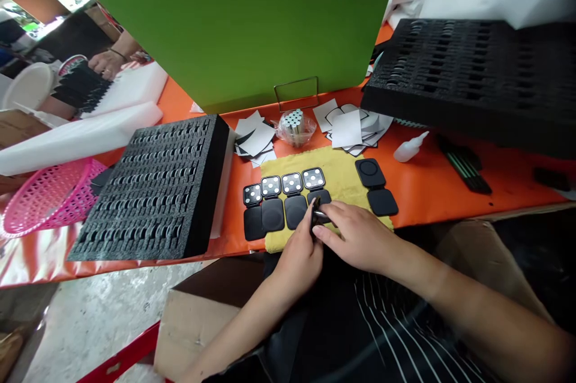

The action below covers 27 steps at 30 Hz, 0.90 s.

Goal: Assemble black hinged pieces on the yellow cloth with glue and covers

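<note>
Fingers pinched: left hand [303,251] on an upright black piece [313,221], right hand [362,236] on a metallic rod [321,214]. Rod lies crosswise, right of piece; contact unclear

The left hand [303,254] covers much of the small dark piece [315,215] which it holds, so its full shape cannot be told. The shiny part [321,214] at the fingers [330,237] of the right hand [366,236] is too small to name. The green panel [243,23] is cut by the top edge and hides the rest of another person, whose hand [105,63] shows. The right foam tray [450,65] runs past the right edge. Green-striped dark items [465,168] are blurred.
</note>
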Each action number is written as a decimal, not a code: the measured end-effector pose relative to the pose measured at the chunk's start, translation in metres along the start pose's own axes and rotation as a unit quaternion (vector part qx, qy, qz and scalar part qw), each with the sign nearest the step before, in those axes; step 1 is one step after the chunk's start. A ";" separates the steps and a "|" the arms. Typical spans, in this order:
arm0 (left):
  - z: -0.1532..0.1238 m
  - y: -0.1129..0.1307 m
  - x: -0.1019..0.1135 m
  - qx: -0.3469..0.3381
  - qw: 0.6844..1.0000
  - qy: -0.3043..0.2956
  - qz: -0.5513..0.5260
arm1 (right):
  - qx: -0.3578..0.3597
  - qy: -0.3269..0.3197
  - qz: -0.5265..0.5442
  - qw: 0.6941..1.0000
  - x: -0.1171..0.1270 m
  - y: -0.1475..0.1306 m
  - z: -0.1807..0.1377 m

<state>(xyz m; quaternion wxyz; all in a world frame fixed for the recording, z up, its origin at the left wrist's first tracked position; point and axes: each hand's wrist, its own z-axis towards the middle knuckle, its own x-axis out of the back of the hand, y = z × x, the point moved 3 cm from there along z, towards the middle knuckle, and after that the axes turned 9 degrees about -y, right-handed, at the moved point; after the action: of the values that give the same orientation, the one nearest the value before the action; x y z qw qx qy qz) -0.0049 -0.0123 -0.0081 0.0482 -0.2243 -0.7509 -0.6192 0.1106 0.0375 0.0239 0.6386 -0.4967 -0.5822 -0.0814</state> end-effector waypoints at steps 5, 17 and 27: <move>-0.001 0.007 -0.007 -0.005 1.000 -0.028 -0.009 | 0.015 0.024 0.056 0.998 -0.002 0.002 0.002; 0.009 0.004 -0.011 0.011 0.996 0.016 -0.090 | 0.006 0.011 -0.026 1.000 -0.009 -0.003 -0.008; 0.006 0.015 -0.010 -0.013 0.999 0.014 -0.046 | 0.000 0.035 0.033 0.999 -0.002 -0.003 -0.013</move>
<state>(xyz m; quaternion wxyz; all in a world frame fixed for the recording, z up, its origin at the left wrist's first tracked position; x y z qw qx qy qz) 0.0115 -0.0071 0.0001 0.0277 -0.1815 -0.7512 -0.6340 0.1166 0.0256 0.0255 0.6608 -0.5121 -0.5432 -0.0776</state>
